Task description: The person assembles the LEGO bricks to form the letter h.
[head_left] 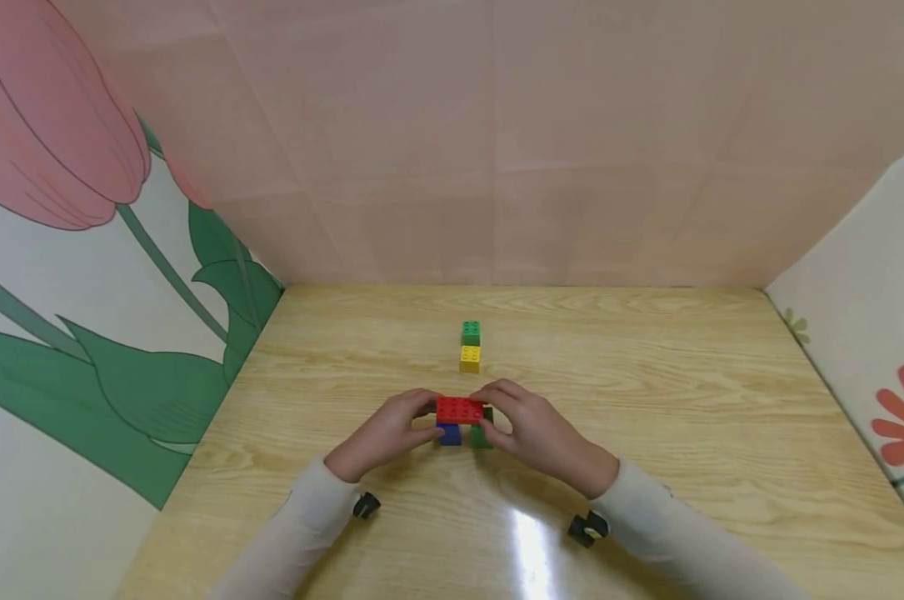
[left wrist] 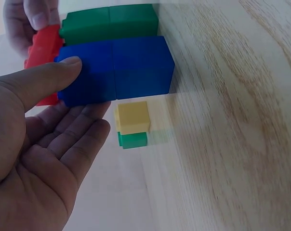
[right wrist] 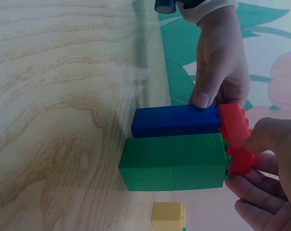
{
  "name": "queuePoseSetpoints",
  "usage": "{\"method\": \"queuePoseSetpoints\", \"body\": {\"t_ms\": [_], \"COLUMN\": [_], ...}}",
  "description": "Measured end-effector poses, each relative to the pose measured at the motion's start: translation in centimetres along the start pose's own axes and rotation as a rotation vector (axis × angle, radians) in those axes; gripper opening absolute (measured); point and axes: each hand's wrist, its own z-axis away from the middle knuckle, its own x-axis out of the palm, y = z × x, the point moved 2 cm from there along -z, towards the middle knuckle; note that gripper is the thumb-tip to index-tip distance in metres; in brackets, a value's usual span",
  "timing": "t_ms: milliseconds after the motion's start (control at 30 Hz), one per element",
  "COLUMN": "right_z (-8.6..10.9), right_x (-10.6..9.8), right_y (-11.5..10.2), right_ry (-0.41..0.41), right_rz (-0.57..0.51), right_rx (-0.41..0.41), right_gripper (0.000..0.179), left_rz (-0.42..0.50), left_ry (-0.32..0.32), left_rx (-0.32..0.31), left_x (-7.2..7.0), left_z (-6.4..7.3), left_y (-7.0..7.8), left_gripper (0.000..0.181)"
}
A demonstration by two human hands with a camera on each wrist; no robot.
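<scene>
A red eight-stud toy brick point(head_left: 459, 409) lies across the tops of two upright stacks, one of two blue bricks point(left wrist: 140, 67) and one of two green bricks point(right wrist: 169, 163). In the right wrist view, studs of the green stack show at the joint, so the red brick looks not fully pressed down there. My left hand point(head_left: 387, 429) pinches the upper blue brick between thumb and fingers. From the other side my right hand point(head_left: 534, 429) grips the red brick's right end, its thumb near the green stack.
Behind the stacks stand a yellow brick point(head_left: 470, 360) and, just beyond it, a small green brick point(head_left: 471, 332). The wooden table point(head_left: 684, 400) meets a pink back wall point(head_left: 496, 167) and flower-printed side panels. Black wrist devices point(head_left: 589, 528) sit at both sleeves.
</scene>
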Motion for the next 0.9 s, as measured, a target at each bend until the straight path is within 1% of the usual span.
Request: {"method": "queuePoseSetpoints", "body": {"t_ms": [200,400,500,700,900], "right_z": [-0.07,-0.05,-0.05,-0.16,-0.14], "right_x": [0.03,0.04,0.02,-0.05,0.14], "right_y": [0.05,-0.1,-0.13,-0.17,-0.1], "right_ry": [-0.008,0.015,0.022,-0.004,-0.016], "right_rz": [0.008,0.028,0.027,0.031,0.037], "right_rx": [-0.001,-0.048,-0.059,-0.025,-0.008], "right_gripper": [0.033,0.034,0.035,0.034,0.034], "left_rz": [0.007,0.013,0.004,-0.005,0.001], "left_ry": [0.005,0.006,0.007,0.013,0.006], "left_rx": [0.003,0.014,0.013,0.025,0.01], "left_x": [0.05,0.1,0.1,0.03,0.07], "left_z": [0.0,0.03,0.01,-0.02,-0.08], "left_y": [-0.05,-0.1,-0.11,-0.08,-0.19], "left_gripper": [0.038,0.037,0.037,0.037,0.038]}}
